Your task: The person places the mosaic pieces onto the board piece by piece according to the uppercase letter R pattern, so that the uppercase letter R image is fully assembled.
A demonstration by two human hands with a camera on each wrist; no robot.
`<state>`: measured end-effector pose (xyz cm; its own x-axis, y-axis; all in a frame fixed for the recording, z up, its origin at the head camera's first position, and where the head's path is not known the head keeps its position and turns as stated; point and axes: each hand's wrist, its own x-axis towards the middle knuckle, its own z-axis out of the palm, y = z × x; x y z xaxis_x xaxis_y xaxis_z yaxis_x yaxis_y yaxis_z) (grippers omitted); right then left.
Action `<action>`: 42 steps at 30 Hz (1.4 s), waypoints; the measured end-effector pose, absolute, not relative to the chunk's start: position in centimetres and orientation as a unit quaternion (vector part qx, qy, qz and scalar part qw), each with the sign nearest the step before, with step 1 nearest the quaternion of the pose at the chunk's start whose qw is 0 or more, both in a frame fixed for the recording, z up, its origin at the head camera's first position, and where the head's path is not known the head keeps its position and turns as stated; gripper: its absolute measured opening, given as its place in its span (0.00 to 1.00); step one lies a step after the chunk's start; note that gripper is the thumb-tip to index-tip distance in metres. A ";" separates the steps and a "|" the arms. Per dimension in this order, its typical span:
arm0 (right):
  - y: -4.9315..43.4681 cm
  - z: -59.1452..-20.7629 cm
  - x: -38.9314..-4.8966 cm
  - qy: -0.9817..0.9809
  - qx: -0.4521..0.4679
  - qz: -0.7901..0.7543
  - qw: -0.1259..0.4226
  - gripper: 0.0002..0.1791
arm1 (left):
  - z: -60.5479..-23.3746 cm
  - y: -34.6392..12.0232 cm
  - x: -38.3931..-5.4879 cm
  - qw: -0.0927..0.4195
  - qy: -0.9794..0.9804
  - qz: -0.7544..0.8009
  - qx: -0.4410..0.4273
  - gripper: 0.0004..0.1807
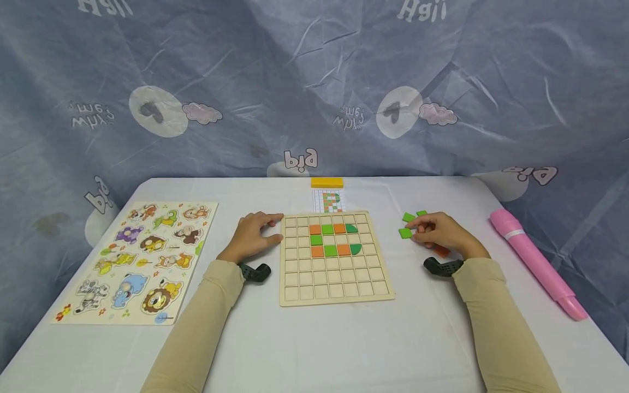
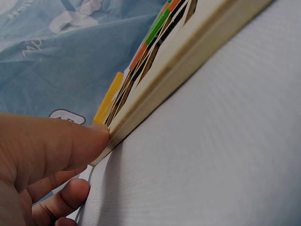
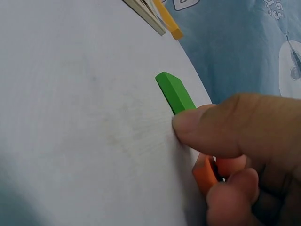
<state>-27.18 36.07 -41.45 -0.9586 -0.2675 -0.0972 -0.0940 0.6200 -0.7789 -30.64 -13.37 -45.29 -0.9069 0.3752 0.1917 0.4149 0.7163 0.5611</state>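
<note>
A wooden grid board (image 1: 304, 278) lies mid-table, with orange, green and rounded dark green tiles in its upper cells. At its left edge rests my left hand (image 1: 249, 234), thumb and forefinger spread along the rim; the thumb (image 2: 89, 146) touches the board's side in the left wrist view. To the right of the board, my right hand (image 1: 437, 232) pinches a green square tile (image 1: 405, 233) between thumb and forefinger. Another green tile (image 1: 409, 217) lies just beyond it. An orange tile (image 1: 440, 251) shows under the right hand, near its curled fingers in the right wrist view.
Behind the board lie a pattern card (image 1: 329, 201) and a yellow block (image 1: 326, 182). An animal puzzle board (image 1: 140, 262) covers the table's left side. A pink microphone-shaped object (image 1: 535, 262) lies at the right. A printed cloth (image 1: 314, 87) hangs behind the table.
</note>
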 end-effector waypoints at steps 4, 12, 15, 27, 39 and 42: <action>35.9 -41.4 -27.1 0.894 -0.099 -0.424 0.101 0.19 | -45.3 -13.3 -30.7 0.028 -0.927 -0.308 -0.210 0.32; 34.5 -40.3 -27.0 0.905 -0.100 -0.400 0.102 0.19 | -45.1 -13.3 -30.7 0.027 -0.927 -0.310 -0.209 0.32; 33.8 -39.8 -27.0 0.907 -0.106 -0.394 0.103 0.19 | -45.2 -13.3 -30.7 0.030 -0.927 -0.311 -0.207 0.32; 30.2 -39.2 -27.2 0.893 -0.089 -0.426 0.115 0.19 | -45.3 -13.3 -30.8 0.031 -0.926 -0.312 -0.208 0.32; 27.2 -39.0 -27.1 0.884 -0.122 -0.433 0.127 0.21 | -45.3 -13.4 -30.9 0.025 -0.928 -0.307 -0.209 0.32; 26.6 -39.2 -27.1 0.887 -0.126 -0.427 0.125 0.20 | -45.2 -13.4 -30.8 0.022 -0.928 -0.308 -0.207 0.32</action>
<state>-27.07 26.56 -39.17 -0.9371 -0.3302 -0.1130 -0.1176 0.6036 -0.7886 -30.77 -13.38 -45.20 -0.9131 0.3710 0.1691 0.3984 0.7239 0.5632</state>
